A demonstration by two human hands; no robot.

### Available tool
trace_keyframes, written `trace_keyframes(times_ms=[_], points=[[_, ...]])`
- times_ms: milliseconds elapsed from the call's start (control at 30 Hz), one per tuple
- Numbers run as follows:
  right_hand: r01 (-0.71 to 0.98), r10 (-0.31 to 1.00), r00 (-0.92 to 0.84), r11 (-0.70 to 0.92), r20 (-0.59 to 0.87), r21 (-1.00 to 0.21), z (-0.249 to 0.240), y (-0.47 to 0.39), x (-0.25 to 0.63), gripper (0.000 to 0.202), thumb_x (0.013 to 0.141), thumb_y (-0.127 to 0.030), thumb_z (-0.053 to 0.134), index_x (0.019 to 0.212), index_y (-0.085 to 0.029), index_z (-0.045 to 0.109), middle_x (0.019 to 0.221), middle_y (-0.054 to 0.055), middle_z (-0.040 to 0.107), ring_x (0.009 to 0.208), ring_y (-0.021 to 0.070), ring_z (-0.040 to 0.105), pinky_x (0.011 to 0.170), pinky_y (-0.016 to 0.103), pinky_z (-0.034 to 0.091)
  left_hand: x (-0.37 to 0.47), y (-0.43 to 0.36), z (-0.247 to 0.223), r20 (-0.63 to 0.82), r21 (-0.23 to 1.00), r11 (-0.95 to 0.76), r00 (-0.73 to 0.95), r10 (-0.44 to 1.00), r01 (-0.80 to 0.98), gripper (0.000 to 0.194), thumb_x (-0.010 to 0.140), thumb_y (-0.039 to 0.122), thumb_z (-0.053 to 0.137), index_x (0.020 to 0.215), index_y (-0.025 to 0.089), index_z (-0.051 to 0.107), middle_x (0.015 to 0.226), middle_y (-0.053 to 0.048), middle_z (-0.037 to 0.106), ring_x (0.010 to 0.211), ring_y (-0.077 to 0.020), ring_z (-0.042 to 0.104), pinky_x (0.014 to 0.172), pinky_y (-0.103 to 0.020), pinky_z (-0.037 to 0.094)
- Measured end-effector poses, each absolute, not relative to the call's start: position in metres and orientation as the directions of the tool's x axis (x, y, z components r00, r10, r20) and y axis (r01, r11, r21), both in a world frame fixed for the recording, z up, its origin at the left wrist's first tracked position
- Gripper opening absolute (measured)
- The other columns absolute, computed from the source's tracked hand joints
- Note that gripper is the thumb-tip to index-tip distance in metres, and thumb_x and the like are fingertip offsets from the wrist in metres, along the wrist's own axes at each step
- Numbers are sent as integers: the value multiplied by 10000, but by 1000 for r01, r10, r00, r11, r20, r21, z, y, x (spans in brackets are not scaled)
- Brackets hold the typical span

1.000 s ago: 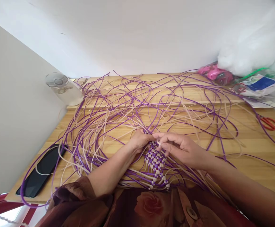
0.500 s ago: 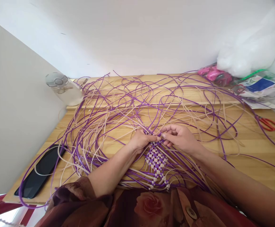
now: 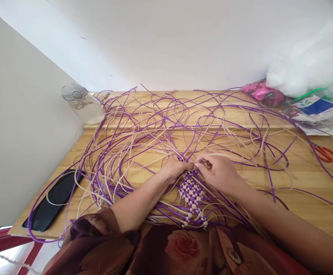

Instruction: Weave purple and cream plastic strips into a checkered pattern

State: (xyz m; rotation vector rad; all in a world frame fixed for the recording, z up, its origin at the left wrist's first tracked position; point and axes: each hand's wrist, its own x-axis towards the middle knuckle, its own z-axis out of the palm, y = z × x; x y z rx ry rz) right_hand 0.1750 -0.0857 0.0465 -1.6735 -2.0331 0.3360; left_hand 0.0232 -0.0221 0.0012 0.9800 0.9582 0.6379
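Note:
A checkered purple-and-cream woven piece (image 3: 192,192) lies in front of me, narrowing to small knotted ends near my clothing. My left hand (image 3: 175,168) is closed on its upper edge, thumb pressed over the weave. Close beside it, my right hand (image 3: 216,168) pinches a cream strand between thumb and forefinger at the weave's top right. The strand's tip at the fingers is too small to make out. Long purple and cream strands (image 3: 126,152) fan out from the piece over the table, several passing beneath my forearms.
On the wooden table (image 3: 143,175), a black phone (image 3: 53,202) lies at left under loose strands. A clear bottle (image 3: 84,105) stands at the back left. Orange-handled scissors (image 3: 328,153) lie at right. Behind them are a white plastic bag (image 3: 303,65), pink items (image 3: 262,91) and printed packets (image 3: 317,107).
My right hand has turned and its fingers have curled in, now pinching a cream strand. My left hand keeps its hold on the weave. The whole view has shifted slightly.

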Motion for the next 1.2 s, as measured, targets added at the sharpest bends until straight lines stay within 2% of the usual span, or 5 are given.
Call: trace_keyframes(times_ms=[133, 567, 967, 1067, 1200], points=[[809, 993, -106, 121, 60, -576, 44, -83, 181, 170, 891, -231, 502, 974, -194, 646, 922, 38, 688, 852, 189, 606, 781, 299, 426, 23, -21, 0, -364, 901, 431, 457, 811, -47, 300, 451, 225, 854, 622, 156, 618, 560, 35, 592, 412, -77, 457, 382, -217, 328], [780, 994, -108, 104, 30, -617, 40, -83, 185, 215, 876, -223, 484, 983, -181, 666, 960, 57, 709, 853, 185, 640, 762, 291, 461, 20, -21, 0, -384, 879, 476, 536, 752, -38, 304, 445, 209, 862, 633, 128, 638, 573, 25, 597, 424, -68, 473, 379, -199, 334], [531, 956, -143, -146, -258, -834, 41, -68, 186, 371, 794, -497, 584, 738, -137, 653, 612, -2, 577, 555, 113, 468, 541, 248, 351, 22, -25, -2, -295, 946, 321, 512, 806, 40, 204, 537, 244, 779, 619, 155, 614, 531, 46, 545, 401, -60, 394, 377, -205, 305], [605, 956, -154, -110, -251, -789, 53, -76, 181, 374, 820, -517, 577, 730, -160, 645, 608, -10, 565, 553, 114, 462, 526, 246, 326, 24, -23, -3, -331, 935, 353, 458, 825, 40, 139, 539, 193, 726, 586, 171, 597, 486, 51, 517, 373, -69, 384, 363, -213, 298], [795, 962, -257, 156, -91, -586, 67, -82, 167, 147, 776, -299, 630, 687, -186, 657, 673, 12, 617, 636, 140, 514, 586, 269, 342, 25, -23, -6, -317, 943, 328, 436, 843, 52, 68, 545, 142, 656, 597, 171, 624, 518, 33, 561, 395, -77, 418, 390, -214, 317]])
